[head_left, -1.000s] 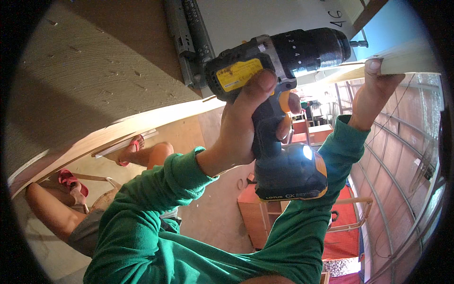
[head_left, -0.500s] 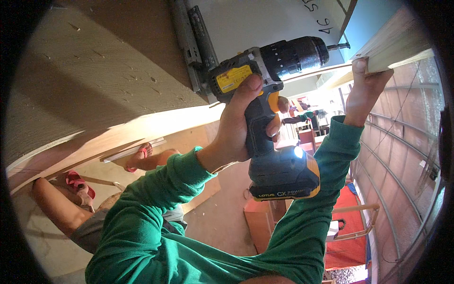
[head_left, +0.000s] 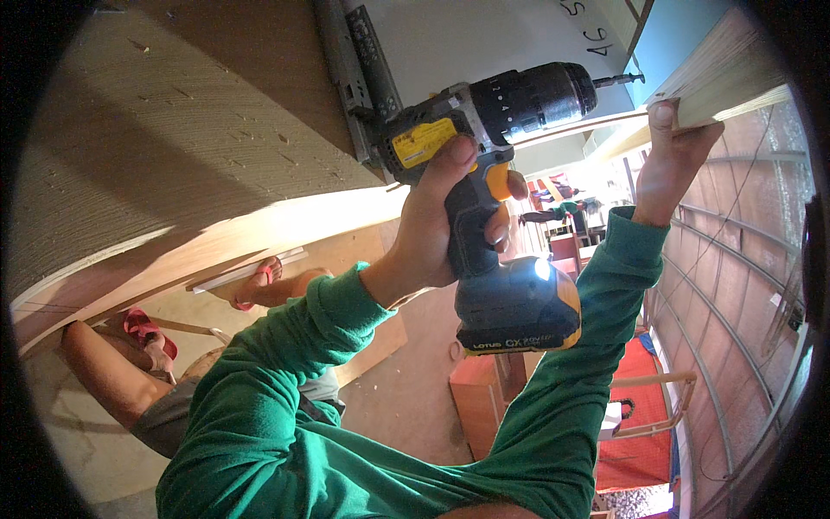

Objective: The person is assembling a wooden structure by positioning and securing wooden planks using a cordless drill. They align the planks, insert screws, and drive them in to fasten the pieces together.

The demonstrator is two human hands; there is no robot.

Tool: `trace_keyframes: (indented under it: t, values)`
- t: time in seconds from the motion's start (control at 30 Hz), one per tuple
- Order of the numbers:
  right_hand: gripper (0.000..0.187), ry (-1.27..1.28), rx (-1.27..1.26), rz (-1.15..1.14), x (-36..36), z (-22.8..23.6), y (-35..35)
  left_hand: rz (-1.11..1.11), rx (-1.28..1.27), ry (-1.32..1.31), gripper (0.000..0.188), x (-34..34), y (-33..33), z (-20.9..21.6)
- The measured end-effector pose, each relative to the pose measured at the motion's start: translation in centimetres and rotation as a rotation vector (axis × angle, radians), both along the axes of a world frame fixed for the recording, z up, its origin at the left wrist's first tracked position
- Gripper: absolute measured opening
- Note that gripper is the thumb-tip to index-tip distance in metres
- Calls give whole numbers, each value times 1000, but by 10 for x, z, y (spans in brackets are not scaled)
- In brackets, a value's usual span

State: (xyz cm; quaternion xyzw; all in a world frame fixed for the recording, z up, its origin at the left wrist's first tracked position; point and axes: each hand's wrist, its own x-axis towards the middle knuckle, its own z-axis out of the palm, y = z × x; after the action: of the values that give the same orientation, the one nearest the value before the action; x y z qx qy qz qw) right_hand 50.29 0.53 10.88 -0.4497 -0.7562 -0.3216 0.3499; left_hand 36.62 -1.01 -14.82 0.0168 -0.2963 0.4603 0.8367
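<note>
The left grip [head_left: 437, 229] is closed around a black-and-yellow cordless drill [head_left: 493, 173]; the right grip [head_left: 674, 160] seemingly pinches a pale wooden board's [head_left: 726, 73] edge.

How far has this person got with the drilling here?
Done: a metal drawer slide already sits on the white panel. In hand: the left hand grips the cordless drill, its bit in open air, while the right hand steadies a plywood board. Driving into that board looks not yet begun.
</note>
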Motion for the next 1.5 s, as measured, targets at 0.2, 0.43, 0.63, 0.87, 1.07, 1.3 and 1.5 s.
trace_keyframes:
  t: [0.2,0.43,0.63,0.87,1.07,1.3,1.5]
  values:
    - [77,19,-11,-34,-5,-4,-3,22,13,-9,50,1,2,-1]
    - [71,-1,19,-19,-7,-6,-1,16,20,-32,53,7,1,-7]
    - [68,6,33,36,-8,-12,1,24,16,-26,54,5,0,-9]
    - [70,-54,92,-20,-3,-6,-1,18,24,4,52,2,1,-7]
    - [70,-4,95,4,-7,-14,5,10,27,8,50,3,3,-11]
    - [73,-72,130,-27,1,-6,3,17,34,21,51,-2,2,-12]
    - [79,-94,146,-36,4,-8,7,60,35,52,52,-3,5,-12]
